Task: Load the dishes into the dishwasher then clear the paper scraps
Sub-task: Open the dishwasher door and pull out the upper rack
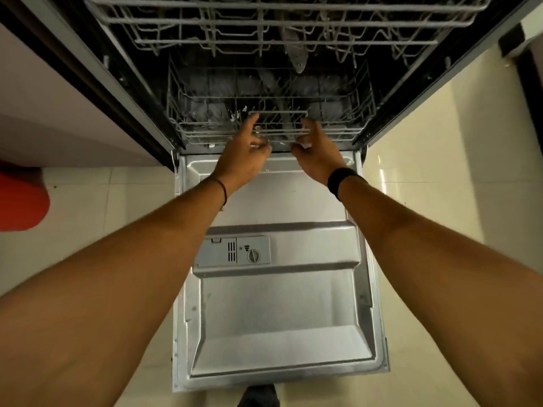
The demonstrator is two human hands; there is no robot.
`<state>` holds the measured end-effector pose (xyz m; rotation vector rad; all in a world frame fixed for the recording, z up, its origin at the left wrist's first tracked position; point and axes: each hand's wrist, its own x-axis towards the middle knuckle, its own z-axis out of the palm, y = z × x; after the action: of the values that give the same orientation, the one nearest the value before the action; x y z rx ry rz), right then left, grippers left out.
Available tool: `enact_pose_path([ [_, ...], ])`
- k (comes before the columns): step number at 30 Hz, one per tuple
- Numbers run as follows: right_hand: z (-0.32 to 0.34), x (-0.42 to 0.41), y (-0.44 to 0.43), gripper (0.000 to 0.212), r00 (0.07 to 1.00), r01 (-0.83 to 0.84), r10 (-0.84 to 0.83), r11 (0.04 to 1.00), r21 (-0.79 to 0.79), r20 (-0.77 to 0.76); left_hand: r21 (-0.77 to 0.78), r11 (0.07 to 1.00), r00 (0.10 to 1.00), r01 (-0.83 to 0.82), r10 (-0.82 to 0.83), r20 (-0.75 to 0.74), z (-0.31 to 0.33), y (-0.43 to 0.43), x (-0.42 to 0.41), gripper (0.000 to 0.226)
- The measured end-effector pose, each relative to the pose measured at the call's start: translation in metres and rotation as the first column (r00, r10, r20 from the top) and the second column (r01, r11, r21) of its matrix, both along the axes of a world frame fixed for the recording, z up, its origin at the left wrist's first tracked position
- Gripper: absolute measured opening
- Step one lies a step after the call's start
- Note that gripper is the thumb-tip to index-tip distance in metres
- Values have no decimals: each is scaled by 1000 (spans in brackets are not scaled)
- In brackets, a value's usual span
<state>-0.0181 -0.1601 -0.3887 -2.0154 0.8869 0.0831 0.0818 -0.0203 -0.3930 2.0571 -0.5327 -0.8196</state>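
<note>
Reaching over the lowered stainless-steel dishwasher door (279, 304) toward the grey wire lower rack (205, 124), sitting inside the dark tub at the far end of the door. Gripping its front rail with the left hand (245, 151) and the right hand (317, 151) side by side, fingers over the wire, thumbs under, clamped on it. Seeing above it the grey wire upper rack (282, 22). Noticing at the left edge a red rounded object (20, 198) on the pale tiled floor (426, 171).
</note>
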Motion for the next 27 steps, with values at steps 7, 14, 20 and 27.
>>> enact_pose_path([
  [7, -25, 45, -39, 60, 998, -46, 46, 999, 7, -45, 52, 999, 981, -15, 25, -192, -26, -39, 37, 78],
  [14, -55, 56, -56, 67, 983, -102, 109, 993, 57, -147, 106, 992, 940, -73, 104, -325, -22, -57, 40, 50],
  [20, -53, 15, -22, 56, 992, -11, 32, 986, 166, -121, 109, 971, 868, -211, 237, -435, -15, -29, 0, 18],
  [27, -39, -70, 37, 46, 976, 129, -67, 945, 301, -209, 117, 958, 839, -261, 285, -463, -15, 32, -87, 23],
])
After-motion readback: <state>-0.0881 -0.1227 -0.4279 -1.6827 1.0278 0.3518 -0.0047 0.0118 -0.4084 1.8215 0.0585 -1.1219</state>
